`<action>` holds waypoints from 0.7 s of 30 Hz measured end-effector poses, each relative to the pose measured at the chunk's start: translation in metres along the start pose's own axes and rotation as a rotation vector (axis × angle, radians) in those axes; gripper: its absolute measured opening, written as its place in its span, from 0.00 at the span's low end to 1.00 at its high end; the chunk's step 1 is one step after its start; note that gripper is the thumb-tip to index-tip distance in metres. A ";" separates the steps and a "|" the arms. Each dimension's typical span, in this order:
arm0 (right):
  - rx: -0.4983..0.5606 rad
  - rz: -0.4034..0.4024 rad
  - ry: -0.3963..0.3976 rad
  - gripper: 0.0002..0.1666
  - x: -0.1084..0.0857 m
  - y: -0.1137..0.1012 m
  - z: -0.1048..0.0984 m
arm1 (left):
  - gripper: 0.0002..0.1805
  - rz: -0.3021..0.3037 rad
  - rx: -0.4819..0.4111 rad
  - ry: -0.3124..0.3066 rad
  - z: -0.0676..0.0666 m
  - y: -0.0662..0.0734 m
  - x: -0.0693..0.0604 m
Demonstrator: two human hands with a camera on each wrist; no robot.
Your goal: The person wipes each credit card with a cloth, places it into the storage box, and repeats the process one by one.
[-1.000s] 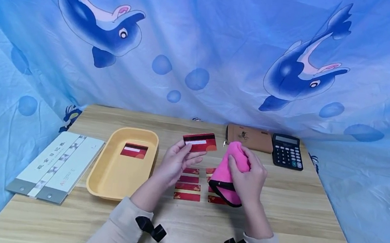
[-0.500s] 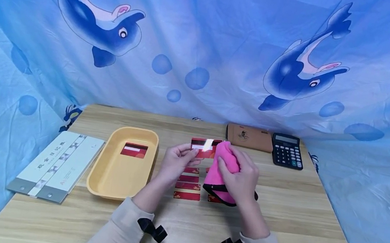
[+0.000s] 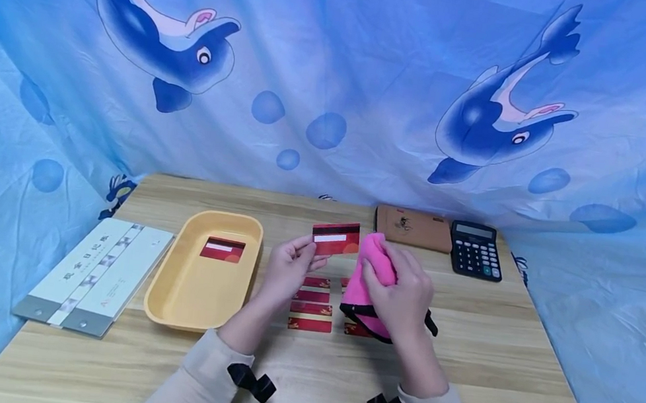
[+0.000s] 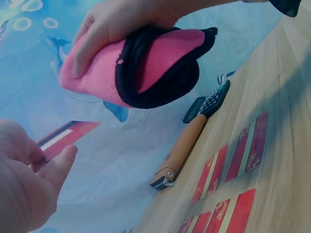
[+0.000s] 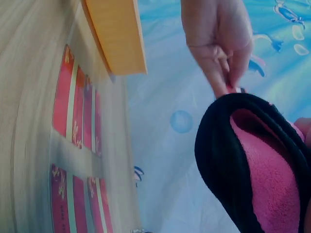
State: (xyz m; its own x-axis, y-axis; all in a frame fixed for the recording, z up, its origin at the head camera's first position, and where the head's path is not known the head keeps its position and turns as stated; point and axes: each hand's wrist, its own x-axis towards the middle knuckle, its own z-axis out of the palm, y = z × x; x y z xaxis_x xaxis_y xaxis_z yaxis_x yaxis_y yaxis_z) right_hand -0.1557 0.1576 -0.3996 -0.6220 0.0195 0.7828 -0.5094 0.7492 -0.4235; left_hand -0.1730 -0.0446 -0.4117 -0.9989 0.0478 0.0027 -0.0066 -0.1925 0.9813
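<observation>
My left hand [image 3: 288,265] pinches a red bank card [image 3: 335,238] between thumb and fingers, holding it above the table with its black stripe and white strip showing. Just to its right, my right hand [image 3: 406,293] grips a bunched pink cloth [image 3: 361,284] with black edging. In the head view the cloth's top lies close by the card's right end; the left wrist view shows a gap between card and cloth. The right wrist view has the folded cloth [image 5: 272,179] covering most of the card. Red cards [image 3: 311,308] lie in rows on the table below, partly hidden by the cloth.
A yellow tray [image 3: 154,307] with one red card [image 3: 222,249] in it stands on the left, beside white ledger books [image 3: 96,272]. A brown wallet [image 3: 415,230] and a black calculator [image 3: 476,251] lie at the back right. A blue dolphin-print curtain [image 3: 336,83] surrounds the table.
The card has shifted slightly right and the cloth left. Half a second ago the cloth overlapped the card's right end; now the whole card face shows, tilted slightly.
</observation>
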 end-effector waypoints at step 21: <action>-0.115 0.025 -0.084 0.23 0.007 -0.017 0.019 | 0.17 0.121 0.092 -0.147 0.000 0.003 -0.006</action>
State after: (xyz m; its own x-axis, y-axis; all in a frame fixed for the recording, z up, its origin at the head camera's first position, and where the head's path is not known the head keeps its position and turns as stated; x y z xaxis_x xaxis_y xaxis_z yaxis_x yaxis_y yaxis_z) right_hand -0.1623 0.1327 -0.3958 -0.6838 -0.0130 0.7296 -0.4245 0.8203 -0.3832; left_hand -0.1674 -0.0456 -0.4088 -0.9745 0.1735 0.1426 0.1237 -0.1152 0.9856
